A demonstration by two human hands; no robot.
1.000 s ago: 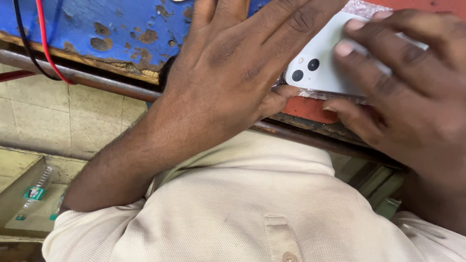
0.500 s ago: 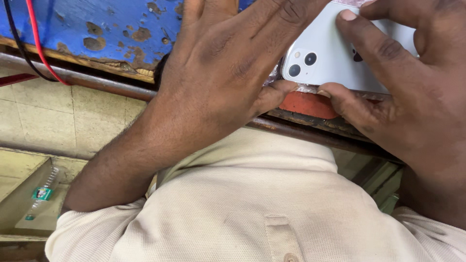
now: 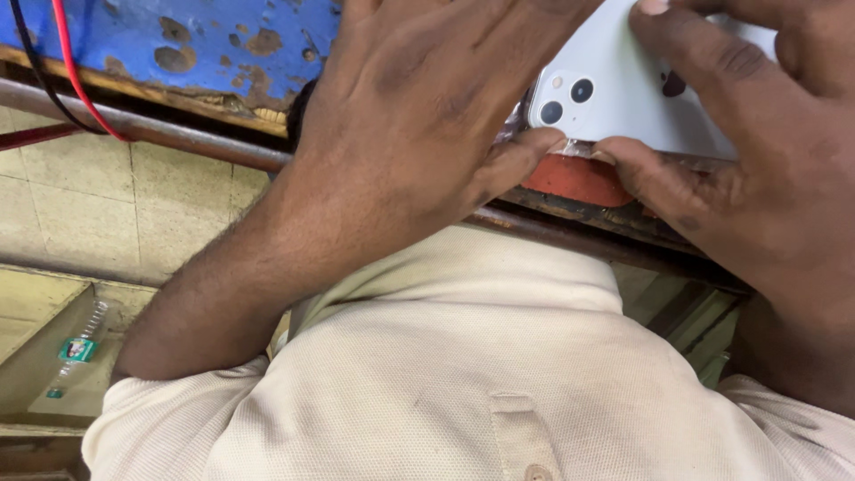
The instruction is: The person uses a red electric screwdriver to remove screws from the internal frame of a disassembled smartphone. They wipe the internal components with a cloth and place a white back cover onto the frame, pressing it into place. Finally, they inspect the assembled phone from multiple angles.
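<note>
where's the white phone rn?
Head view, upper right: the white phone lies back-up at the blue table edge, above a red pad, pinched between the left hand and right hand.

White smartphone [image 3: 623, 98], back side up, twin camera lenses in a square bump at its near-left corner, lying flat at the bench edge. I see my left hand [image 3: 419, 116] spread flat over its left end, thumb tip against the near edge just below the lenses. My right hand [image 3: 757, 151] covers the right part, fingers across the back, thumb pinching the same near edge.
</note>
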